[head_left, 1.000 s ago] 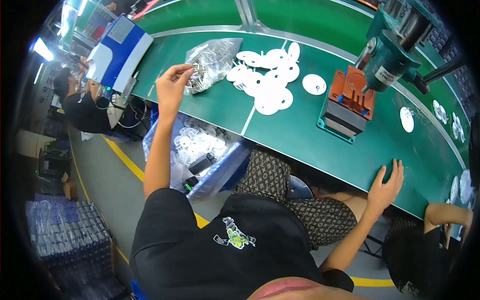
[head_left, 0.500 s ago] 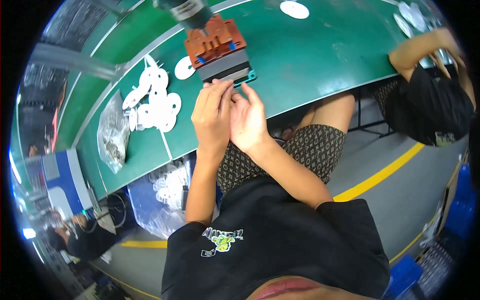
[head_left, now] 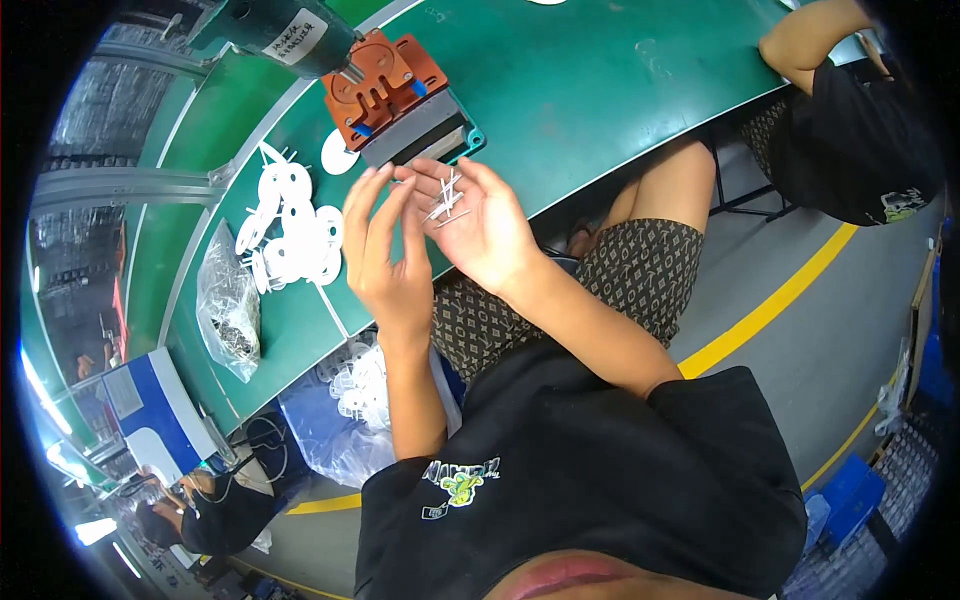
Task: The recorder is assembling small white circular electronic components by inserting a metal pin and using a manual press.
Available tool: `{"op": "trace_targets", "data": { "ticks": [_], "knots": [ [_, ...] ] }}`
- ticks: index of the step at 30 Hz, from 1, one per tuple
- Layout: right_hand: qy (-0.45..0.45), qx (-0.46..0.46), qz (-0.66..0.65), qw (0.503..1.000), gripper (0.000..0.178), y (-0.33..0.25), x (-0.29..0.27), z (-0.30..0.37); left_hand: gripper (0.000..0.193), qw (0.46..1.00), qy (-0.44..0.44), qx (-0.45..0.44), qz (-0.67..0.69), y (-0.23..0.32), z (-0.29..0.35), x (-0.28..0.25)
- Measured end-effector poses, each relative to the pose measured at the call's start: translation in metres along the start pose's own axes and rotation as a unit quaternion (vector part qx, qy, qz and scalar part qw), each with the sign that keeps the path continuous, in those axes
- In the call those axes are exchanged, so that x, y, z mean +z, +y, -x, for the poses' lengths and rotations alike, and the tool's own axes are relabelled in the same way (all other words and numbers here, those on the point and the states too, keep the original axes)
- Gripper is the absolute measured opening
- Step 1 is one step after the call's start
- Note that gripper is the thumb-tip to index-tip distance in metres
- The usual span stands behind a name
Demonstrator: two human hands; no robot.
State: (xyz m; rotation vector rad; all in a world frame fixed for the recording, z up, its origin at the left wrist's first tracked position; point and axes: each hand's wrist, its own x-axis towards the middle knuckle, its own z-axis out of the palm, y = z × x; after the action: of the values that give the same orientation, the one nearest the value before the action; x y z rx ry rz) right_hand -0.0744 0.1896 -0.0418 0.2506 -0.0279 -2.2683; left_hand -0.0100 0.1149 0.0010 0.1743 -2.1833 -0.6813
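My right hand (head_left: 478, 225) is turned palm up and cupped, with several thin metal pins (head_left: 447, 200) lying loose across its palm and fingers. Close on its left, my left hand (head_left: 388, 255) has its fingers apart; whether a pin sits at its fingertips is too small to tell. Just beyond both hands stands an orange metal fixture (head_left: 375, 85) on a grey block (head_left: 425, 128) with a green base. Over the fixture hangs the green head of a press (head_left: 290, 38), its metal tip pointing down at the orange part.
White round plastic parts (head_left: 300, 225) lie heaped left on the green table (head_left: 580, 110). Beside them is a clear bag (head_left: 228, 300) of small metal pieces. A blue-lined bin (head_left: 345, 415) of white parts sits below the edge. Another person's arm (head_left: 810, 45) rests at far right.
My hands were together at the fixture's front edge. Now they have parted, the left drawn leftward, and the pins show in the right palm. The whole view has shifted a little.
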Motion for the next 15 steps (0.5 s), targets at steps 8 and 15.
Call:
{"op": "trace_targets", "data": {
  "ticks": [8, 15],
  "knots": [
    [0.000, 0.006, 0.115, 0.993, 0.045, 0.003, 0.012, 0.007, 0.026, 0.980, -0.109, 0.010, -0.169, 0.006, 0.001, 0.000],
    [-0.021, 0.004, 0.080, 0.997, 0.042, 0.007, 0.009, 0.010, 0.017, 0.986, -0.080, -0.069, -0.128, 0.007, 0.001, 0.006]
  ]
}}
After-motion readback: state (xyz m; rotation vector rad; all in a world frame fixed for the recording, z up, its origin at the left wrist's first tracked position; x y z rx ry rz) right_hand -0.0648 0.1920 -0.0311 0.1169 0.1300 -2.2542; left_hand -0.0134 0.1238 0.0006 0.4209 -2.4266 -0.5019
